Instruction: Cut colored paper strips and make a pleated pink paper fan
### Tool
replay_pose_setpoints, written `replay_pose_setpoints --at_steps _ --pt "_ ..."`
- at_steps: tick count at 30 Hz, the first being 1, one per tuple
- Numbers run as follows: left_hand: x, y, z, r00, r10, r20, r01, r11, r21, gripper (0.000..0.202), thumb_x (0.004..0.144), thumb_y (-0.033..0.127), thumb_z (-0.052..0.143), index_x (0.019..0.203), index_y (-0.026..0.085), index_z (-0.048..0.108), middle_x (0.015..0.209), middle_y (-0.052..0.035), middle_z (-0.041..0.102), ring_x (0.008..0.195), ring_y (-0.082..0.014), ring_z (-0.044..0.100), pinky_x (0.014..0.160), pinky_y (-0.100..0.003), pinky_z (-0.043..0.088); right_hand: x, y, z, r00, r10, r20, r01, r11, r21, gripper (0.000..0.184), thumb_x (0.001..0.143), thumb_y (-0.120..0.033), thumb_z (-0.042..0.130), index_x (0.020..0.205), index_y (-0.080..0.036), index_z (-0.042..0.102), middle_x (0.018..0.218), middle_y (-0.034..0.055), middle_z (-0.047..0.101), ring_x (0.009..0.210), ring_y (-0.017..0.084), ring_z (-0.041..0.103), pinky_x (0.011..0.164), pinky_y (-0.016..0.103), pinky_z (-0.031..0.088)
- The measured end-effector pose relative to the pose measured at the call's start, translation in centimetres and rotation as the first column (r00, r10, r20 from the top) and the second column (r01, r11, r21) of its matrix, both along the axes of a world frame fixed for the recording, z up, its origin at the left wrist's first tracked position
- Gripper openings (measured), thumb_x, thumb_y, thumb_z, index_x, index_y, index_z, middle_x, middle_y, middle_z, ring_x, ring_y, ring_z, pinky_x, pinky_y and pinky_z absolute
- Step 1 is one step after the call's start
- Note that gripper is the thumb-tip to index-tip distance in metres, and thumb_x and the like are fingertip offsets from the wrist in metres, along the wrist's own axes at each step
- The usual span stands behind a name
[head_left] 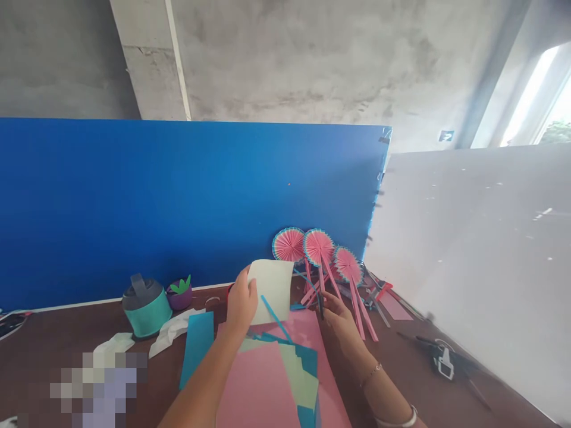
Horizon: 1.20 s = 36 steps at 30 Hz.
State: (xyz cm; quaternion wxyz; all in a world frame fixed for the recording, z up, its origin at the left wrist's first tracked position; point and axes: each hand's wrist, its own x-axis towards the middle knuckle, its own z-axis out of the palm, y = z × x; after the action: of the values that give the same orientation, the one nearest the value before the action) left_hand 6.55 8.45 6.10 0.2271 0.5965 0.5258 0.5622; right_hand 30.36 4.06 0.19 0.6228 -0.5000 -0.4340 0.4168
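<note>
Left hand (243, 304) is nearly closed, pinching the left edge of a pale sheet (271, 291) with the thumb in front and the fingers going behind it. Right hand (336, 312) is partly curled, its fingertips drawn in around a slim dark tool (320, 305), too small to make out fully. The pale sheet stands tilted up between the hands, smooth, its upper left corner rounded. A blue strip (275, 318) slants across its lower part; a thinner blue strip (306, 279) runs from near its upper right corner toward the right hand. Below lie overlapping pink paper (259, 386), pale green sheets (298, 374) and darker blue pieces. Three pleated pink rosettes (319, 246) with blue edges and long pink tails lean behind the right hand. Farther left, a purple pot (179, 298) holds green leaves (181, 286); beside it, a teal container (149, 318) wears a grey lid (143, 291), hiding its contents.
</note>
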Motion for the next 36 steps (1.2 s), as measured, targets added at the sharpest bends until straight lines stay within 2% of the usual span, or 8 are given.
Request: replay_pose_setpoints --at_steps 5,8,12,15,18,22,31,36 --pt "-2.9 -0.9 2.3 0.994 0.109 0.030 -0.110 0.993 0.046 0.036 0.080 0.030 0.051 0.114 0.018 0.055 0.123 -0.0134 0.057 0.120 -0.0305 0.047 0.099 -0.040 0.035 -0.5 -0.2 0.0 0.998 0.059 0.012 -0.058 0.993 -0.100 0.049 0.062 -0.041 0.067 0.102 -0.013 0.061 0.067 0.0010 0.061 0.045 0.008 0.040 0.043 0.021 0.025" --pt "-4.3 -1.9 2.4 0.987 0.140 0.083 -0.140 0.990 -0.006 0.035 0.080 0.036 0.052 0.108 0.017 0.057 0.109 -0.0134 0.065 0.103 -0.0306 0.059 0.085 -0.040 0.046 -0.9 -0.3 -0.1 0.971 0.058 0.232 -0.019 0.986 -0.167 0.041 0.066 -0.039 0.060 0.099 -0.015 0.059 0.063 0.0013 0.062 0.050 0.013 0.049 0.047 0.023 0.032" --pt "-5.4 -3.8 1.5 0.903 0.023 0.429 0.051 0.986 -0.160 0.039 0.077 0.038 0.058 0.111 0.020 0.056 0.106 -0.0100 0.068 0.087 -0.0243 0.066 0.072 -0.034 0.051 -1.7 -0.9 -0.2 0.642 -0.016 0.766 0.148 0.984 -0.104 0.040 0.065 -0.027 0.056 0.104 -0.020 0.060 0.083 0.0058 0.066 0.078 0.022 0.058 0.067 0.029 0.040" --pt "-6.0 -5.0 0.5 0.778 -0.014 0.629 0.219 0.943 -0.251 0.043 0.071 0.035 0.066 0.110 0.021 0.057 0.105 -0.0094 0.069 0.083 -0.0239 0.067 0.069 -0.035 0.052 -2.4 -1.2 -0.4 0.427 -0.082 0.900 0.177 0.984 0.006 0.047 0.063 -0.022 0.058 0.110 -0.018 0.059 0.095 0.0105 0.063 0.091 0.026 0.055 0.078 0.032 0.039" --pt "-6.3 -5.9 -1.2 0.703 0.013 0.711 0.292 0.906 -0.306 0.044 0.065 0.033 0.071 0.104 0.017 0.060 0.094 -0.0106 0.072 0.077 -0.0253 0.069 0.066 -0.036 0.053 -2.6 -0.9 -0.7 0.600 -0.023 0.799 0.136 0.988 -0.074 0.046 0.063 -0.025 0.059 0.108 -0.016 0.058 0.078 0.0053 0.062 0.075 0.021 0.057 0.067 0.029 0.041" --pt "-5.9 -6.9 -3.9 0.606 0.000 0.795 0.368 0.886 -0.281 0.045 0.060 0.030 0.074 0.100 0.013 0.061 0.088 -0.0121 0.073 0.078 -0.0273 0.069 0.070 -0.038 0.052 -2.5 -0.5 -0.6 0.945 0.130 0.299 -0.062 0.972 -0.225 0.049 0.065 -0.048 0.061 0.100 -0.013 0.059 0.056 -0.0024 0.054 0.046 0.012 0.047 0.045 0.023 0.033" --pt "-4.6 -7.9 -5.7 0.603 -0.142 0.785 0.424 0.890 -0.165 0.049 0.062 0.034 0.074 0.104 0.013 0.062 0.101 -0.0142 0.071 0.090 -0.0283 0.066 0.079 -0.038 0.049 -4.6 -0.4 -1.5 0.918 0.335 0.212 -0.292 0.933 -0.211 0.052 0.043 -0.051 0.078 0.081 -0.018 0.064 0.067 0.0074 0.067 0.070 0.027 0.065 0.057 0.031 0.050" --pt "-4.4 -8.0 -5.6 0.587 -0.177 0.790 0.451 0.882 -0.138 0.050 0.061 0.033 0.075 0.104 0.012 0.062 0.100 -0.0140 0.070 0.089 -0.0277 0.066 0.080 -0.037 0.049 -5.0 -0.1 -3.0 0.949 0.217 0.230 -0.188 0.972 -0.142 0.051 0.041 -0.050 0.078 0.077 -0.020 0.060 0.073 0.0096 0.069 0.074 0.028 0.065 0.060 0.034 0.053"
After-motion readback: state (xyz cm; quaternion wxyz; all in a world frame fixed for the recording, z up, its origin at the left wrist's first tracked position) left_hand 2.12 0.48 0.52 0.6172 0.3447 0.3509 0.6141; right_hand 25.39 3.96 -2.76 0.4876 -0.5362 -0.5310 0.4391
